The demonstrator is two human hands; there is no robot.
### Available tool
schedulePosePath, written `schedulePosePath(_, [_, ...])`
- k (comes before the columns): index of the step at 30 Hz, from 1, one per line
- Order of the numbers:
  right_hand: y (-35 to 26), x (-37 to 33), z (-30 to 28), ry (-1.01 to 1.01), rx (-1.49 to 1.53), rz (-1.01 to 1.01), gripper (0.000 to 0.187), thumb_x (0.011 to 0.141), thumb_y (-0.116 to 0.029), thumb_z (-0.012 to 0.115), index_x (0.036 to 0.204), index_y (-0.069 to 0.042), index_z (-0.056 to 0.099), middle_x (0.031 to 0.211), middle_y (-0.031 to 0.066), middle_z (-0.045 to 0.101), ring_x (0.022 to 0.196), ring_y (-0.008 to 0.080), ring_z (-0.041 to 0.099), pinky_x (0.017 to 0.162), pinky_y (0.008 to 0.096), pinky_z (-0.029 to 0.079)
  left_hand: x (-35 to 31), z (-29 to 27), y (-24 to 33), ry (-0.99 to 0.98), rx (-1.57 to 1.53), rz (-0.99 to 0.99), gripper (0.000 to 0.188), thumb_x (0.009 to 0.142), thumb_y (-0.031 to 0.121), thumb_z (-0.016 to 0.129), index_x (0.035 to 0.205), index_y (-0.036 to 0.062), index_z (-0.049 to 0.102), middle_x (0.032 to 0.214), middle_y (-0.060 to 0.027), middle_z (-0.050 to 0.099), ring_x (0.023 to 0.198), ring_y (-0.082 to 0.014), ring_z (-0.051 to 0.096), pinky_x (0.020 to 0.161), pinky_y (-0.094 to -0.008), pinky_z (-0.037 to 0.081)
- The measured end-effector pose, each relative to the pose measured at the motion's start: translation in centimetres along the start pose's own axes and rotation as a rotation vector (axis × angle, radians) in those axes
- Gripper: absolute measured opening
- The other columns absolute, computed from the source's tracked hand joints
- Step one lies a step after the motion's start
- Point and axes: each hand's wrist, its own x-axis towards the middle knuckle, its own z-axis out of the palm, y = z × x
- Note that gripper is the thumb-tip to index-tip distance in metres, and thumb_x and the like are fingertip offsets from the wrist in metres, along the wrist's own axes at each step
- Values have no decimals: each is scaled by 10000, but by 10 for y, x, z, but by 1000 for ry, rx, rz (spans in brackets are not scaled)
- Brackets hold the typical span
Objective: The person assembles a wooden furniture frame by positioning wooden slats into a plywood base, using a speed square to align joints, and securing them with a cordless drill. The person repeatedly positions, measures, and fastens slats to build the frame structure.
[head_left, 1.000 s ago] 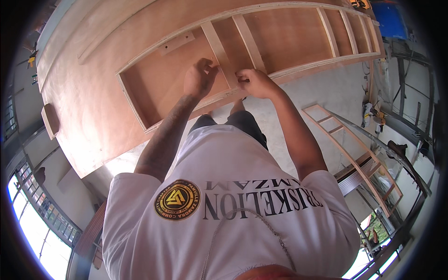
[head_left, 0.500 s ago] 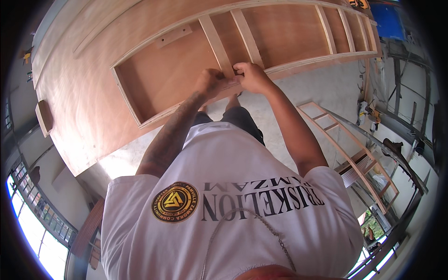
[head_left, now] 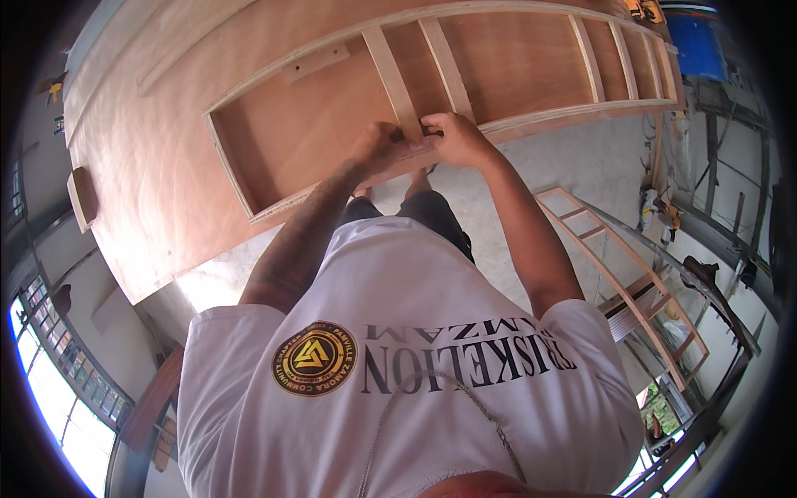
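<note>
A large plywood panel [head_left: 166,149] with a pale wooden frame lies across the top of the view. Several pale cross slats divide the frame. My left hand [head_left: 378,148] and my right hand [head_left: 455,139] meet at the near end of one slat [head_left: 392,79], where it joins the frame's near rail [head_left: 581,112]. Both hands are closed around that joint, fingers pressed on the wood. What lies under the fingers is hidden.
A ladder-like wooden frame [head_left: 631,282] leans on the concrete floor [head_left: 573,166] at the right. A blue container [head_left: 697,46] stands at the top right. Metal bars and tools crowd the right edge. Windows [head_left: 58,382] line the lower left.
My left hand has slid right along the near rail and joined my right hand at the slat's end. The view has shifted slightly.
</note>
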Motion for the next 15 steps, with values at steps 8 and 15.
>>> schedulePosePath(8, [-8,-5,-4,34,-40,-5,302,896,-32,689,1192,27,694,1073,193,760,1025,320,734,892,380,544,-3,-5,2,-45,26,-4,382,892,311,708,1105,-4,741,1015,-141,755,933,-218,706,837,-378,536])
schedulePosePath(15, [-4,1,4,54,-31,28,305,891,-19,669,1192,26,691,1065,176,769,910,289,759,664,385,606,-2,6,2,43,55,7,371,887,283,712,1120,-5,732,984,-151,759,917,-223,713,836,-378,536])
